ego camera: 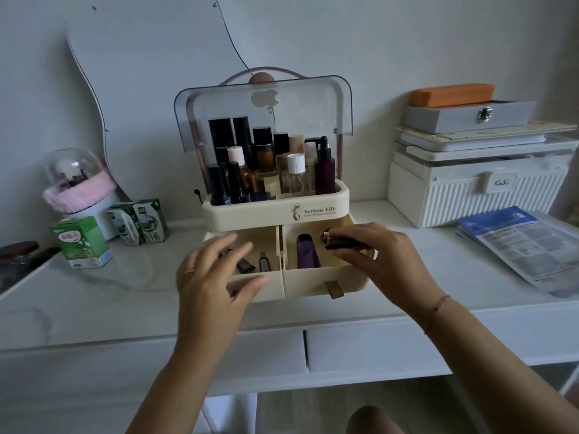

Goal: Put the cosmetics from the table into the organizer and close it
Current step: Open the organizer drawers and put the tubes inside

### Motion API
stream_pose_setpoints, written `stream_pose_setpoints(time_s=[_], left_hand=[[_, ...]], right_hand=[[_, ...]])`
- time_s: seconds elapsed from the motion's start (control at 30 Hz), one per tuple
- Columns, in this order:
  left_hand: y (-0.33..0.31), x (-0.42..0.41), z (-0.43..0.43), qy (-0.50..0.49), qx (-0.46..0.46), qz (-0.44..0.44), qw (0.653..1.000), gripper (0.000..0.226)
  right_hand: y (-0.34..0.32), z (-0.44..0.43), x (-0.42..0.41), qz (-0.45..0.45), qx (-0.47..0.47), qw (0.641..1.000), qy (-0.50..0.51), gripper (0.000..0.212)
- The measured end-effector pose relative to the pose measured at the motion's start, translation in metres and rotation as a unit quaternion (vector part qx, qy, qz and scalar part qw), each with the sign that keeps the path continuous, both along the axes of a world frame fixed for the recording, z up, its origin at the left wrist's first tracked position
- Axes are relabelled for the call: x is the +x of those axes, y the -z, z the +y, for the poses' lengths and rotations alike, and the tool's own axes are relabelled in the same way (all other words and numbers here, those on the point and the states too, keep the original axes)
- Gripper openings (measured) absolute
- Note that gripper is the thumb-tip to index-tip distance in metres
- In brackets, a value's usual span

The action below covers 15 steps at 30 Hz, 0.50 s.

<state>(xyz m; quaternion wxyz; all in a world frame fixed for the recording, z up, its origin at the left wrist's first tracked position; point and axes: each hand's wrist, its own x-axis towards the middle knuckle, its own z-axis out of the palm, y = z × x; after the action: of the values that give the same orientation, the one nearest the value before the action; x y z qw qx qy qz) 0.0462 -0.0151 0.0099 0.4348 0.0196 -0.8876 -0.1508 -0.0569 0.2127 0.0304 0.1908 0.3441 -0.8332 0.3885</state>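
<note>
A cream organizer (275, 211) stands mid-table with its clear lid (263, 104) raised and several bottles upright in the top tray. Both lower drawers are pulled out. The left drawer (250, 286) holds a few small dark items, the right drawer (316, 283) a purple bottle (307, 252). My right hand (385, 261) holds a small dark cosmetic tube (341, 241) over the right drawer. My left hand (213, 277) hovers over the left drawer's front with fingers spread and nothing in it.
Green drink cartons (81, 242) and a domed pink jar (75, 183) sit left of the organizer, below a wavy mirror (150, 73). A ribbed white box (476, 189) with stacked cases stands at the right, papers (526, 245) in front of it. The table's own drawers lie below the front edge.
</note>
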Motion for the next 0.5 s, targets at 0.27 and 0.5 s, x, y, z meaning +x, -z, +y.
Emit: stream_pose_setpoints(time_s=[0.27,0.5], left_hand=[[0.027,0.005,-0.018,0.039,0.346,-0.054,0.936,0.112],[0.035,-0.001,-0.025,0.09,0.413,-0.065,0.904,0.115]], right_hand=[[0.009,0.005,-0.001,-0.072,-0.03,0.997,-0.027,0.021],[0.047,0.002,0.01,-0.19,-0.147,0.97,-0.036,0.089]])
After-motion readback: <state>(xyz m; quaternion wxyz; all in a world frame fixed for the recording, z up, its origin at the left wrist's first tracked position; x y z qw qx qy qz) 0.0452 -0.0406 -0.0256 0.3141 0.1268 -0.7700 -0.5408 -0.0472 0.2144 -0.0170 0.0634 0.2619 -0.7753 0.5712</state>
